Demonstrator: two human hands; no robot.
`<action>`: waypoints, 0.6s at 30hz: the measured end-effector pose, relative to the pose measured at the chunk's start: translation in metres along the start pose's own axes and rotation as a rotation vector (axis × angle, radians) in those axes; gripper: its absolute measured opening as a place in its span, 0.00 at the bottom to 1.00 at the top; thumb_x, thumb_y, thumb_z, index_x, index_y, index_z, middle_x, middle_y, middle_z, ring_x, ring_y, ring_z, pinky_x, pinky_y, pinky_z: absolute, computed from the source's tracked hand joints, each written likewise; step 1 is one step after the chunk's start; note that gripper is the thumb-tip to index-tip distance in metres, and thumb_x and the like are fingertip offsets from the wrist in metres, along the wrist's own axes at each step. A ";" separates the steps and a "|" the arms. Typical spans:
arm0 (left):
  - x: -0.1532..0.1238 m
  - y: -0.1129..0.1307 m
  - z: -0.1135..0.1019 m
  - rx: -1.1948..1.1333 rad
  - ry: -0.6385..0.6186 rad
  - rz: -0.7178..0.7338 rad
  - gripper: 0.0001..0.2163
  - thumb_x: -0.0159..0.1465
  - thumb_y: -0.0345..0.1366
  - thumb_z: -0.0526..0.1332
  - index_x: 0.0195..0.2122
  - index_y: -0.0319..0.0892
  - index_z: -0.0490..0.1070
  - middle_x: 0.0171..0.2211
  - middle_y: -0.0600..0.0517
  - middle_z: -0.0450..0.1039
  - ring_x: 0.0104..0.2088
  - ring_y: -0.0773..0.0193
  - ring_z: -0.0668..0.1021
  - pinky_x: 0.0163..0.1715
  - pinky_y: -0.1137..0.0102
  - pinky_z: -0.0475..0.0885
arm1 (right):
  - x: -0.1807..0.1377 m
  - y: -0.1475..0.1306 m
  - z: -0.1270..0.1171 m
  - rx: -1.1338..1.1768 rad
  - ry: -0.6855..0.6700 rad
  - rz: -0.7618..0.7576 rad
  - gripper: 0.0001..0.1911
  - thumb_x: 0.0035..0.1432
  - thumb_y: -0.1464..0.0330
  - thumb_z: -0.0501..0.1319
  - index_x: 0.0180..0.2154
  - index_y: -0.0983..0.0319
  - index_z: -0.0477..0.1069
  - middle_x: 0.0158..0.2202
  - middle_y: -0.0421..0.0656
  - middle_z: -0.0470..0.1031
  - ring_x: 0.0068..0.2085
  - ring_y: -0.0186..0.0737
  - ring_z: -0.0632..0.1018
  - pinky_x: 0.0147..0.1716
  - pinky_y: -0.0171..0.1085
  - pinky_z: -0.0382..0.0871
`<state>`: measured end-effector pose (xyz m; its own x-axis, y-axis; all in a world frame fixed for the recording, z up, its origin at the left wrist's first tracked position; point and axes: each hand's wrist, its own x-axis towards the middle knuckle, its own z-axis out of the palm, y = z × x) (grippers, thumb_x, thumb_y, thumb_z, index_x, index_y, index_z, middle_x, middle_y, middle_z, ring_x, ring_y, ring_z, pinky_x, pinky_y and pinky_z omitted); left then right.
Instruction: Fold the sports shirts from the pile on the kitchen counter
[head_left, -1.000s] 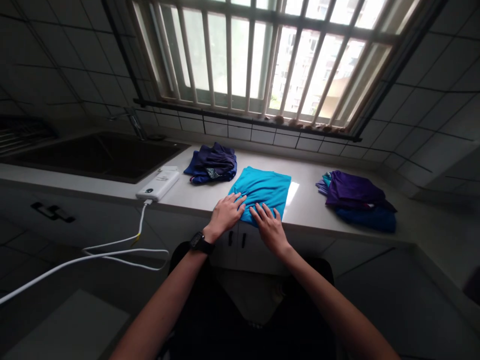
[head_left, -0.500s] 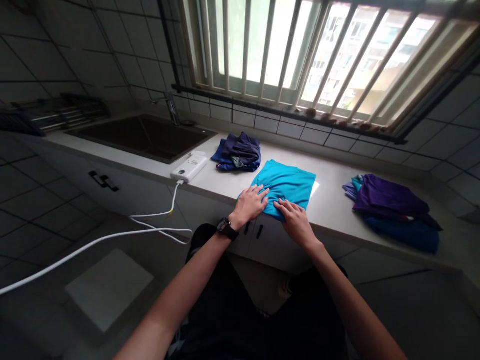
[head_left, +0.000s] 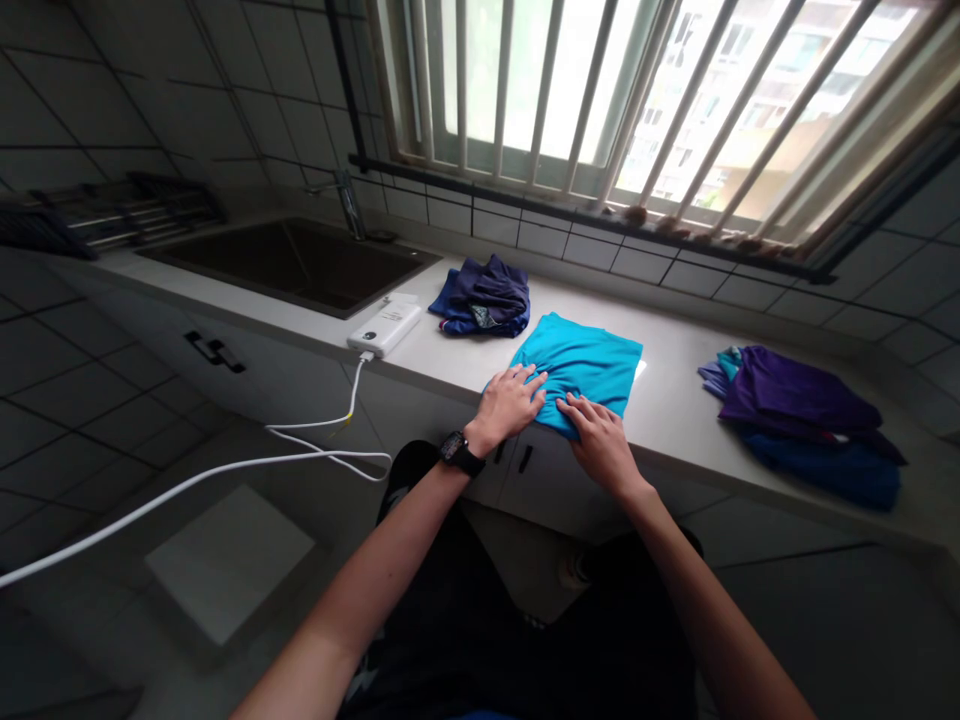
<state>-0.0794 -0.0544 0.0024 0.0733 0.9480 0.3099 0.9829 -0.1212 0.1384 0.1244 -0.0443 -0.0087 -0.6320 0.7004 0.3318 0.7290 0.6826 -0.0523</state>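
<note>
A folded turquoise garment point(head_left: 581, 362) lies on the pale counter point(head_left: 675, 400) under a barred window. My left hand point(head_left: 510, 402), with a black watch on its wrist, rests flat on the garment's near left corner, fingers spread. Just to its right, my right hand point(head_left: 596, 435) lies flat on the near edge of the cloth, fingers stretched out. Neither hand grips the cloth; both press down on it.
A crumpled dark blue garment point(head_left: 484, 297) lies behind the turquoise one. A purple and blue pile of clothes point(head_left: 806, 420) sits at the right. A white power bank point(head_left: 384, 327) with a white cable point(head_left: 300, 445) rests beside the dark sink point(head_left: 292, 262).
The camera has swung left and down, so the counter appears shifted right. Both hands stay flat on the turquoise garment's near edge with little movement of their own.
</note>
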 end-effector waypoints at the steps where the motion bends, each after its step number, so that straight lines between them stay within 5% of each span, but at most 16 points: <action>1: 0.000 0.000 0.000 -0.001 0.000 0.002 0.22 0.76 0.41 0.51 0.69 0.47 0.69 0.70 0.48 0.68 0.69 0.53 0.70 0.68 0.56 0.66 | 0.000 -0.001 0.000 0.002 0.000 0.004 0.31 0.61 0.78 0.57 0.65 0.58 0.70 0.68 0.49 0.71 0.66 0.55 0.72 0.62 0.53 0.66; 6: -0.012 0.001 -0.002 -0.022 -0.016 0.008 0.24 0.75 0.45 0.51 0.69 0.47 0.68 0.70 0.47 0.66 0.70 0.50 0.68 0.68 0.55 0.64 | -0.001 -0.003 -0.002 0.046 0.012 0.013 0.29 0.63 0.78 0.56 0.64 0.58 0.71 0.68 0.50 0.71 0.66 0.54 0.71 0.63 0.52 0.65; 10: -0.034 0.000 -0.004 -0.018 -0.032 0.059 0.37 0.64 0.54 0.66 0.71 0.45 0.64 0.73 0.42 0.61 0.71 0.43 0.65 0.69 0.52 0.62 | -0.005 0.006 -0.011 0.110 -0.021 -0.009 0.30 0.62 0.80 0.56 0.62 0.57 0.73 0.66 0.48 0.73 0.65 0.52 0.73 0.63 0.52 0.68; 13: -0.050 -0.006 -0.008 0.006 -0.039 0.170 0.38 0.61 0.38 0.70 0.72 0.45 0.61 0.73 0.41 0.59 0.72 0.44 0.64 0.68 0.53 0.63 | -0.014 0.014 -0.022 0.151 -0.075 -0.078 0.31 0.61 0.81 0.55 0.62 0.56 0.73 0.66 0.47 0.74 0.65 0.50 0.74 0.62 0.52 0.70; 15: -0.057 -0.010 -0.013 0.002 -0.033 0.198 0.32 0.63 0.26 0.63 0.69 0.46 0.65 0.70 0.42 0.66 0.68 0.50 0.69 0.65 0.56 0.67 | -0.023 0.017 -0.033 0.162 -0.101 -0.114 0.32 0.61 0.82 0.54 0.62 0.55 0.73 0.65 0.46 0.75 0.64 0.50 0.76 0.61 0.50 0.72; 18: -0.062 -0.017 -0.029 -0.072 -0.022 0.174 0.27 0.63 0.21 0.55 0.61 0.47 0.74 0.56 0.46 0.78 0.57 0.55 0.78 0.58 0.61 0.73 | -0.036 0.016 -0.053 0.177 -0.117 -0.126 0.34 0.58 0.84 0.53 0.61 0.55 0.74 0.60 0.45 0.79 0.58 0.47 0.80 0.55 0.45 0.76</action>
<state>-0.1053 -0.1199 0.0078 0.2453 0.9170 0.3144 0.9405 -0.3038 0.1521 0.1728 -0.0702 0.0286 -0.7484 0.6200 0.2354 0.5917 0.7846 -0.1852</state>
